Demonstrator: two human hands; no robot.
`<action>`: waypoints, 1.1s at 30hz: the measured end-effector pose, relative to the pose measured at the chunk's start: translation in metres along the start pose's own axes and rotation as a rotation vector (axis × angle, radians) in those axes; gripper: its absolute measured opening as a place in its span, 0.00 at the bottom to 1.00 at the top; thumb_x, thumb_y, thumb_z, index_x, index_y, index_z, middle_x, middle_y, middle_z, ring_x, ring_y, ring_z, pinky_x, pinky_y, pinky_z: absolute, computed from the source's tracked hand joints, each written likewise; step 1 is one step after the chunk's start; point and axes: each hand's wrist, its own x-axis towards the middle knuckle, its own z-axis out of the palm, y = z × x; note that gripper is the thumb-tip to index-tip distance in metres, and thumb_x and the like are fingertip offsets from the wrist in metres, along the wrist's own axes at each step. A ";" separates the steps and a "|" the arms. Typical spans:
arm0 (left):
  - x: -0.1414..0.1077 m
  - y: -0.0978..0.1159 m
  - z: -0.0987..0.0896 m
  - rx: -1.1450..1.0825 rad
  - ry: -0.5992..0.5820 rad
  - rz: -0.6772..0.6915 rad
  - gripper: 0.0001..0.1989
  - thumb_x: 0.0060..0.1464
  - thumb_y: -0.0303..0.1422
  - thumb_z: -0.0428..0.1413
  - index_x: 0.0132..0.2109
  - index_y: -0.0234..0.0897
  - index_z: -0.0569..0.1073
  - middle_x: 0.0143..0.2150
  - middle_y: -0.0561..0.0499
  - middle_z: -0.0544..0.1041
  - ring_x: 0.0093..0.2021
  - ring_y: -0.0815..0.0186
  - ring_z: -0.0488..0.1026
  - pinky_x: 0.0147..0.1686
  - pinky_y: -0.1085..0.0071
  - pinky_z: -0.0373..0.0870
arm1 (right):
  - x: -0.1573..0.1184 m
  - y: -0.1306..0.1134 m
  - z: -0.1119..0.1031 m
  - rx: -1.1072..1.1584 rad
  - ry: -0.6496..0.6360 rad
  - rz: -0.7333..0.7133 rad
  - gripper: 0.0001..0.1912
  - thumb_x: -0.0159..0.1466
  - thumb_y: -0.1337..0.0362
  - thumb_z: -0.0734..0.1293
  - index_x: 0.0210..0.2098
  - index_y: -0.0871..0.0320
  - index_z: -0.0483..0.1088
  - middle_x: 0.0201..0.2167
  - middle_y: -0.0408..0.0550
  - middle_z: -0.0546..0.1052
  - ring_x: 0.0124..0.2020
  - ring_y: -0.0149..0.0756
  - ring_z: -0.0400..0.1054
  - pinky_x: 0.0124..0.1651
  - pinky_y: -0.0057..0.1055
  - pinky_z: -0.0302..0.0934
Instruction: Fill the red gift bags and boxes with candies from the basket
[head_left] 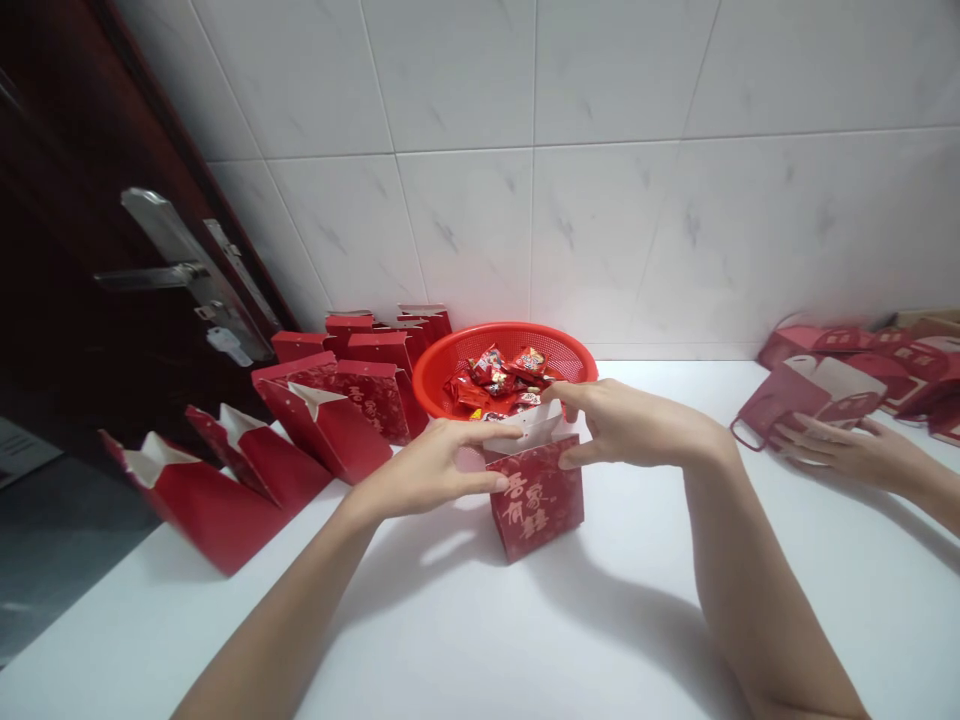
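Observation:
A red paper box (538,500) with gold characters stands upright on the white table, its white-lined top partly open. My left hand (435,465) grips the box's upper left edge, thumb on the front and fingers over the top. On the opposite side, my right hand (619,425) holds the upper right edge between thumb and fingers. Just behind the box is a red plastic basket (431,375) with wrapped candies (491,368) in it. The inside of the box cannot be seen.
Several red boxes (225,500) stand on the white table (420,650) at the left, near a dark door (67,200). At the right, another person's hand (847,450) touches a red box (814,395) beside more boxes. A tiled wall (600,230) rises behind.

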 end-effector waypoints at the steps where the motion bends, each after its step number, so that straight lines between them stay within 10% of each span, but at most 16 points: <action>1: 0.000 0.001 0.001 0.008 0.009 0.010 0.28 0.54 0.45 0.64 0.62 0.48 0.73 0.62 0.51 0.74 0.63 0.51 0.70 0.63 0.56 0.64 | 0.000 0.000 0.000 0.011 0.000 0.003 0.15 0.60 0.61 0.70 0.44 0.55 0.65 0.34 0.45 0.73 0.28 0.35 0.65 0.28 0.30 0.56; 10: -0.005 0.020 0.009 0.065 -0.004 0.160 0.16 0.65 0.40 0.53 0.56 0.46 0.78 0.51 0.52 0.82 0.52 0.57 0.77 0.54 0.63 0.71 | -0.006 -0.002 -0.005 0.066 -0.048 -0.064 0.16 0.68 0.49 0.63 0.41 0.57 0.69 0.32 0.47 0.76 0.31 0.35 0.68 0.31 0.29 0.56; 21: -0.040 0.065 0.031 0.429 0.028 0.164 0.21 0.55 0.35 0.61 0.57 0.47 0.73 0.46 0.51 0.80 0.45 0.58 0.76 0.44 0.66 0.70 | -0.024 -0.032 0.013 -0.317 0.118 0.068 0.07 0.56 0.70 0.66 0.30 0.55 0.62 0.21 0.42 0.70 0.20 0.30 0.58 0.24 0.30 0.42; 33: -0.051 0.065 0.035 0.558 0.023 0.214 0.22 0.58 0.33 0.58 0.59 0.44 0.71 0.50 0.49 0.80 0.45 0.58 0.77 0.43 0.65 0.74 | -0.037 -0.036 0.019 -0.358 0.112 0.012 0.08 0.58 0.73 0.65 0.29 0.55 0.60 0.20 0.40 0.69 0.19 0.29 0.55 0.25 0.31 0.40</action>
